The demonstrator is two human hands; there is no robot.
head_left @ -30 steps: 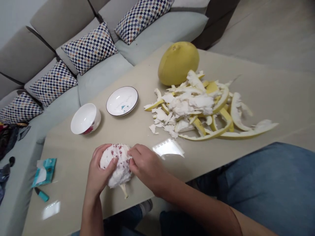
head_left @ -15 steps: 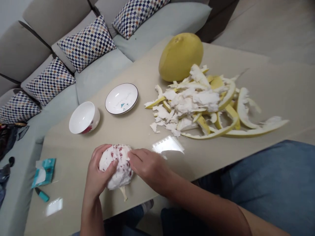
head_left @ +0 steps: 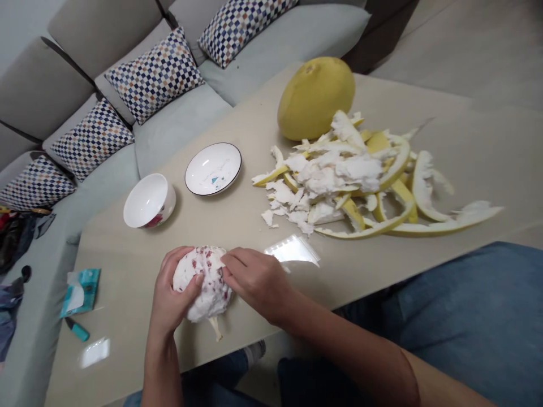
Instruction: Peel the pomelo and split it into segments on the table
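My left hand (head_left: 175, 291) is wrapped round the left side of a peeled pomelo (head_left: 207, 285), its thumb lying across the top. White pith covers most of the fruit, with red flesh showing through in patches. A pale strip (head_left: 215, 328) hangs from its lower end. At the fruit's upper right side, my right hand (head_left: 258, 282) is closed, its fingertips pinching the pith; whatever bit lies between them is mostly hidden.
A pile of yellow peel and white pith (head_left: 339, 169) lies on the table right of centre. Behind it stands a whole pomelo (head_left: 316, 99). A white plate (head_left: 212, 164), a bowl (head_left: 148, 198), a teal packet (head_left: 87, 291) and a teal-handled tool (head_left: 78, 329) are on the left.
The right hand's fingers have shifted slightly at the pomelo's edge, still pinching. The left hand keeps its hold. The whole view has moved a little.
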